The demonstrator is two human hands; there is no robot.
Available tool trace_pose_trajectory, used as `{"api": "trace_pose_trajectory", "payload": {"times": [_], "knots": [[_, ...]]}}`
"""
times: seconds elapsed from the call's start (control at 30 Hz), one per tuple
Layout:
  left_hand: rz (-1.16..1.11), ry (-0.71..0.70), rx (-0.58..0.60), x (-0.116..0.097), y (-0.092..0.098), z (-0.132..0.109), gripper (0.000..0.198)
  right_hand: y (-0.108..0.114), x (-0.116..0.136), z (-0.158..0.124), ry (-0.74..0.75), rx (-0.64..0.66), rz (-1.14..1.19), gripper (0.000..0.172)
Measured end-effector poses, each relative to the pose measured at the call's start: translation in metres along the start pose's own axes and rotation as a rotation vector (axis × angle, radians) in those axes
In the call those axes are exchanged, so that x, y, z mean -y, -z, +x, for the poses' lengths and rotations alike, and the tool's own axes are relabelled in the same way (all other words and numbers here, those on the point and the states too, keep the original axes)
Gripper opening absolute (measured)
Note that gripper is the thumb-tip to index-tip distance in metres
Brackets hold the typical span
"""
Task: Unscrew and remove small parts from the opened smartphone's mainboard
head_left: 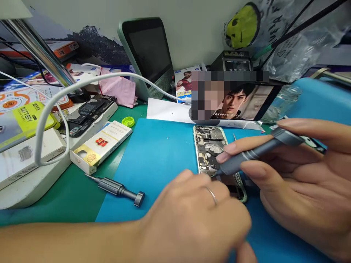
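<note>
Right hand [301,197] is grasping a grey screwdriver [249,153], thumb and one finger pinching the barrel, another finger resting on the end cap. Its tip is pointing down at the lower half of an opened phone [216,148]; whether it is actually touching, cannot tell. That phone is lying on the blue mat [161,153], internals facing up, between the hands and a propped phone [241,102] whose screen is showing a video. Left hand [197,215], wearing a ring [211,195], is curling knuckles-up over the phone's lower left side, partly covering it; fingertips are hiding underneath, so cannot tell if it is gripping anything. Second screwdriver [115,188] is lying left of the left hand, across the mat edge. Farther left, a small white-and-gold box [101,146] is sitting near a green cap [128,121], and another phone with exposed internals [87,113] is resting on a white base [52,175]. White cable [115,74] is arching above these. Glass jar [286,102] is standing behind the propped phone's right end.
</note>
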State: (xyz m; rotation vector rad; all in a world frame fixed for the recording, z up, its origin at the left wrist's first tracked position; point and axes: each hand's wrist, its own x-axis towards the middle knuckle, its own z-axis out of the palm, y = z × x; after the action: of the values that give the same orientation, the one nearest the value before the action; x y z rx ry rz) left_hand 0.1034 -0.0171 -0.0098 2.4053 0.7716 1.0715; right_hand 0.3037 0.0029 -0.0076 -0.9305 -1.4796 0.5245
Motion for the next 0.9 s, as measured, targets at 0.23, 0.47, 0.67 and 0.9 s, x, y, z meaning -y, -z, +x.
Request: {"api": "trace_pose_trajectory", "payload": {"times": [0.23,0.47,0.67,0.9], "knots": [[-0.262,0.331,-0.145,-0.002,0.009,0.012,0.015,0.003,0.021,0.011,-0.018,-0.01,0.126,0.038],[-0.293,0.318,-0.039,0.002,0.005,0.01,0.015,0.006,0.019,0.016,-0.197,0.021,0.255,0.026],[-0.335,0.367,0.043,0.001,0.007,0.01,0.011,0.004,0.023,0.014,-0.374,-0.085,0.246,0.03],[-0.312,0.347,0.058,0.004,0.007,0.009,0.013,0.005,0.021,0.014,-0.326,-0.033,0.271,0.03]]}}
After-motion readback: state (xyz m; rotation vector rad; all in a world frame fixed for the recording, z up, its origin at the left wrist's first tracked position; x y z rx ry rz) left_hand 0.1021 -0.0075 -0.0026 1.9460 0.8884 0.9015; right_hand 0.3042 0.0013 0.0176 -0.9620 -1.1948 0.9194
